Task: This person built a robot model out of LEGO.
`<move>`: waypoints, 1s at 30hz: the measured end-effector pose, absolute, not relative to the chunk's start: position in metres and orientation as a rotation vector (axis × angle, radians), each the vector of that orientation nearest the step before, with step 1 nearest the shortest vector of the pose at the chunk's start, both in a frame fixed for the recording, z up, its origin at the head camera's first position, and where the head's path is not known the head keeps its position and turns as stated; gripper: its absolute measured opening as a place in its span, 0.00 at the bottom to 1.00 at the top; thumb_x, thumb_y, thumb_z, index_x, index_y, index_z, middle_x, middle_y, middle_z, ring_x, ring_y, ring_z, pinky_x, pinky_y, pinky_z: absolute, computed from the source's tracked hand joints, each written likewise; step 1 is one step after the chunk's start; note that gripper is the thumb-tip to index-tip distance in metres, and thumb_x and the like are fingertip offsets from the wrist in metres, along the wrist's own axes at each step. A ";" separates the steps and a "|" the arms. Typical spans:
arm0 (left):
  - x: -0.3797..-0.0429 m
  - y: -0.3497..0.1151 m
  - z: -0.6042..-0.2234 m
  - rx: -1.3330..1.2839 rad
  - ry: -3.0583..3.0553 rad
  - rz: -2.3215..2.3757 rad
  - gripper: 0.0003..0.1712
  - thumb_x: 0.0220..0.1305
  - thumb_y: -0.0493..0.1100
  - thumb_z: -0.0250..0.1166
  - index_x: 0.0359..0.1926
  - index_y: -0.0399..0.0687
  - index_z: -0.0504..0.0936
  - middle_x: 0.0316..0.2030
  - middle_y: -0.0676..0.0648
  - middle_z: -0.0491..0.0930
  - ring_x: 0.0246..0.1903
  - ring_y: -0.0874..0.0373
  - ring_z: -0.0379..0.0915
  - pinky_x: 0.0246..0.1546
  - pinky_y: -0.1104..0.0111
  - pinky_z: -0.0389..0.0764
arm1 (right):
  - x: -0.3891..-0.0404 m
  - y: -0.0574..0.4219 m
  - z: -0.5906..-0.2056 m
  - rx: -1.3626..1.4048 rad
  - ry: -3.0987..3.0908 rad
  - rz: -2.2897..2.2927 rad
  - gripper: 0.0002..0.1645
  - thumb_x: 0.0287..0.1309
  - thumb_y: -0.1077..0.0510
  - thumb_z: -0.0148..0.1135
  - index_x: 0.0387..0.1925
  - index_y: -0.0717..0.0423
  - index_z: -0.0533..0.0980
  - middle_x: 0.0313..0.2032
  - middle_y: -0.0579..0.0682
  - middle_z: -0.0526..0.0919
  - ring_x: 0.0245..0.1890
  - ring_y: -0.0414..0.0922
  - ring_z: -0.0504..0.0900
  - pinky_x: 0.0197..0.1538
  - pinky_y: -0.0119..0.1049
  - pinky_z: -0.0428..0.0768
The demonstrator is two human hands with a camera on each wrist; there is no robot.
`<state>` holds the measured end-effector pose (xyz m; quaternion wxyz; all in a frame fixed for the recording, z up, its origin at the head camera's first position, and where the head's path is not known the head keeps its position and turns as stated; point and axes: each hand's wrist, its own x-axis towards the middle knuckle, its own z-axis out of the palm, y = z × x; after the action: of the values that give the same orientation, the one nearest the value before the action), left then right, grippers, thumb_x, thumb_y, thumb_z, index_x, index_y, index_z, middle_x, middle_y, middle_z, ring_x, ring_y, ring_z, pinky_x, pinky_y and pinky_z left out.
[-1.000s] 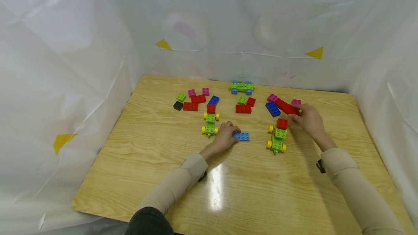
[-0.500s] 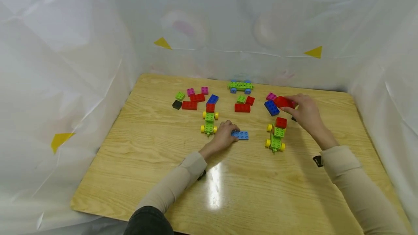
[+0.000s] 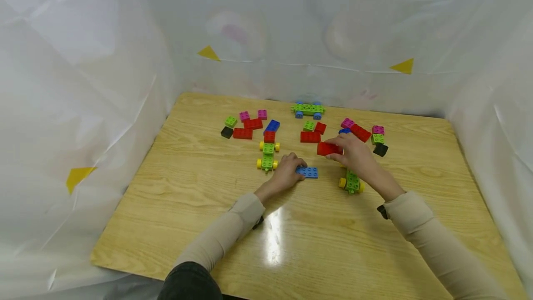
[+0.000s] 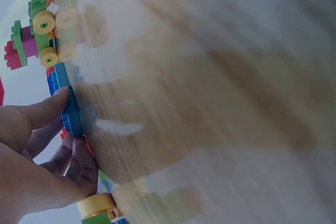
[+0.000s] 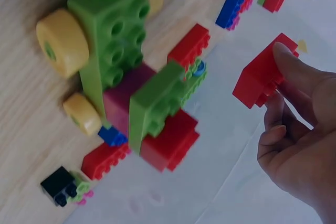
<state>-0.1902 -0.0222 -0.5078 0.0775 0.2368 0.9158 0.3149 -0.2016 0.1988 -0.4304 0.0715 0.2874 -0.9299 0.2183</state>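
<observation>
My left hand [image 3: 286, 173] pinches one end of a light blue building brick [image 3: 309, 172] that rests flat on the table; thumb and fingers lie on either side of it in the left wrist view. My right hand [image 3: 356, 154] grips a long red brick [image 3: 325, 148] in the air, clear of the other bricks. Partly hidden below that hand is a green toy car [image 3: 353, 181] with yellow wheels. The right wrist view shows a purple brick, a green brick [image 5: 157, 106] and a red brick [image 5: 170, 140] stacked on it. A similar car [image 3: 268, 156] stands left of my left hand.
Loose red, blue, pink, green and black bricks lie across the back of the wooden table [image 3: 187, 198]. A green car base [image 3: 307, 109] with blue wheels stands at the far edge. Another red brick [image 3: 360, 132] and a black brick [image 3: 381, 150] lie at the right.
My right hand has lifted the red brick from the right-hand group and carried it left, toward the light blue brick. The left hand keeps its place on the light blue brick.
</observation>
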 end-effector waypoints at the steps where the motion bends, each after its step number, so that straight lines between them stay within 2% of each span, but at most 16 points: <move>1: -0.190 -0.022 -0.508 0.712 2.744 0.944 0.16 0.58 0.40 0.71 0.48 0.43 0.83 0.40 0.45 0.74 0.39 0.53 0.65 0.45 0.65 0.65 | -0.201 0.196 -0.433 0.882 -2.805 0.656 0.23 0.48 0.61 0.74 0.47 0.62 0.81 0.34 0.55 0.79 0.32 0.49 0.73 0.33 0.43 0.76; 11: -0.191 -0.019 -0.507 0.673 2.768 0.877 0.18 0.57 0.42 0.72 0.49 0.45 0.83 0.40 0.46 0.74 0.39 0.54 0.65 0.45 0.67 0.65 | -0.194 0.181 -0.460 1.000 -2.901 0.664 0.19 0.47 0.60 0.75 0.43 0.62 0.82 0.35 0.53 0.81 0.32 0.48 0.72 0.35 0.40 0.75; 19: -0.191 -0.019 -0.506 0.665 2.765 0.874 0.19 0.57 0.41 0.72 0.50 0.44 0.83 0.40 0.46 0.73 0.40 0.54 0.65 0.44 0.67 0.66 | -0.192 0.178 -0.472 0.995 -2.961 0.661 0.20 0.49 0.59 0.74 0.45 0.61 0.82 0.37 0.52 0.81 0.36 0.48 0.74 0.40 0.44 0.77; 30: -0.191 -0.020 -0.507 0.677 2.768 0.884 0.18 0.56 0.41 0.72 0.49 0.44 0.83 0.39 0.46 0.74 0.40 0.53 0.66 0.45 0.66 0.66 | -0.190 0.178 -0.476 0.993 -2.985 0.619 0.21 0.50 0.61 0.73 0.48 0.60 0.81 0.39 0.54 0.82 0.38 0.50 0.75 0.43 0.46 0.78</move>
<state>-0.1912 -0.0198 -0.5067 0.0788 0.2262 0.9249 0.2952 -0.1900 0.1776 -0.4756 -0.0324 0.3095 -0.9306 0.1928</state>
